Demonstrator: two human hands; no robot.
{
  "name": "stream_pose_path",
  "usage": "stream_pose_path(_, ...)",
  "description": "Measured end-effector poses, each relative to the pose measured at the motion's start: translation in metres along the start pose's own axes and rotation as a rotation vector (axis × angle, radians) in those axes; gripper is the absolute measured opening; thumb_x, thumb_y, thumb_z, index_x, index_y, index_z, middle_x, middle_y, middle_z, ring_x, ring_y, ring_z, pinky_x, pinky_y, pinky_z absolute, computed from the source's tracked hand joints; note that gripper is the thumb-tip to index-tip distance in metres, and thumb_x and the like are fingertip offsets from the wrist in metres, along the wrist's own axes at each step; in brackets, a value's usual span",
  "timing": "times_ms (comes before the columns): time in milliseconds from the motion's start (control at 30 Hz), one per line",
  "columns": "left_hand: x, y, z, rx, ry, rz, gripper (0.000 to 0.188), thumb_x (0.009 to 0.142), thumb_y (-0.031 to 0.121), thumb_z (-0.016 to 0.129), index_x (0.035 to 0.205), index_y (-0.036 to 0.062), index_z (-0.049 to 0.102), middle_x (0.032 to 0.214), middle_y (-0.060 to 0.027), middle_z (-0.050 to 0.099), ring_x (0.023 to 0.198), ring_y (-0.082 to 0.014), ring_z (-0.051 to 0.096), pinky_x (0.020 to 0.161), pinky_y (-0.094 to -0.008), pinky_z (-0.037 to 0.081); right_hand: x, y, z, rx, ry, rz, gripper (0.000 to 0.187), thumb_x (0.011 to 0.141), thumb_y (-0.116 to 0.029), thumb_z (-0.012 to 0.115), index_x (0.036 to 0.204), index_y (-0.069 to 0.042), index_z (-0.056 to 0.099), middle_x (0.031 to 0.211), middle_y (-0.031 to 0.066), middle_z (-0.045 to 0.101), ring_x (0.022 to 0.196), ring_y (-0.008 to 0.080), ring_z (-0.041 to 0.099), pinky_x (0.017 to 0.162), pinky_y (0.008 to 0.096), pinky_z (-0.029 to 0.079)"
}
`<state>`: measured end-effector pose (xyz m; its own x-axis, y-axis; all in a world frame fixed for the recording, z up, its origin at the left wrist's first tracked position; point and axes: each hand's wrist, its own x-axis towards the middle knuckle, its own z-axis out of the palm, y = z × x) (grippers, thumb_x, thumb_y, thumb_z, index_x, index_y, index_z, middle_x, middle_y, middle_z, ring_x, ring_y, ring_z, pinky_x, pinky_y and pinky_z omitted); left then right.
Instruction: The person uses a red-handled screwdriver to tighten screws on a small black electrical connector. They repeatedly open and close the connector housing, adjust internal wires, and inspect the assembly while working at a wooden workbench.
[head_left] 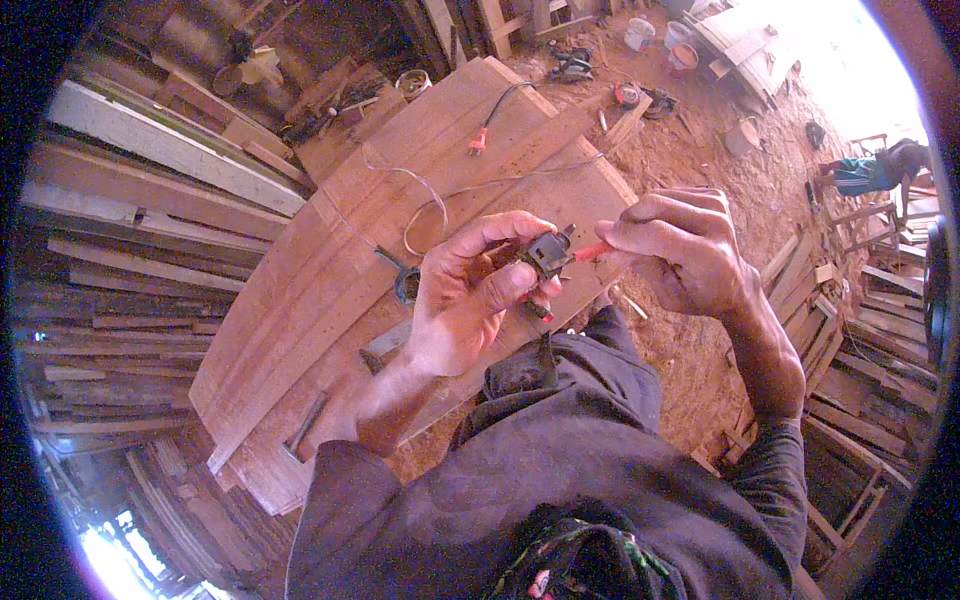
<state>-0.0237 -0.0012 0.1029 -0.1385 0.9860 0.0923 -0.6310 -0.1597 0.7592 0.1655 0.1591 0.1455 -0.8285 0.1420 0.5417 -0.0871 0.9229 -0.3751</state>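
Above the workbench, my left hand point(468, 290) is closed round a small dark, boxy part point(546, 254) that looks like a switch from a power tool. The thumb presses on its near face and the fingers curl behind it. My right hand point(690, 250) pinches a slim red-orange piece point(593, 252), perhaps a small screwdriver. Its end points at the right side of the boxy part; whether the two touch is hard to tell. A small red-tipped bit point(541, 312) shows just below my left fingers.
Wide boards form the bench top point(330, 290). On it lie an orange plug point(478, 142) with a dark cord, a thin pale cable point(440, 205) and a hammer-like tool point(304, 428). Stacked timber point(150, 210) lines the left. Buckets point(683, 56) stand beyond, and another person point(870, 175) bends at far right.
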Motion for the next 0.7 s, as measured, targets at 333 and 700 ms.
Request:
stream_pose_path(333, 0.0073, -0.0073, -0.0053, -0.014, 0.002, -0.012, 0.037, 0.094, 0.012, 0.062, 0.127, 0.0013, 0.048, 0.113, -0.0121, 0.061, 0.095, -0.0223, 0.066, 0.084, -0.0346, 0.055, 0.0098, 0.0044, -0.0035, -0.110, 0.006, -0.081, 0.025, 0.072, -0.007, 0.073, 0.097, -0.009, 0.068, 0.077, 0.0042, 0.062, 0.057, 0.0221, 0.060, 0.049, 0.0339, 0.046)
stream_pose_path(700, 0.0012, -0.0064, -0.0021, -0.042, 0.011, -0.015, 0.036, 0.096, 0.015, 0.060, 0.127, 0.0017, 0.048, 0.108, -0.0129, 0.062, 0.093, -0.0201, 0.064, 0.079, -0.0320, 0.054, 0.0064, 0.0002, 0.0005, -0.136, -0.052, -0.010, 0.036, 0.062, -0.009, 0.067, 0.098, -0.013, 0.070, 0.082, 0.0016, 0.065, 0.067, 0.0244, 0.065, 0.055, 0.0342, 0.052)
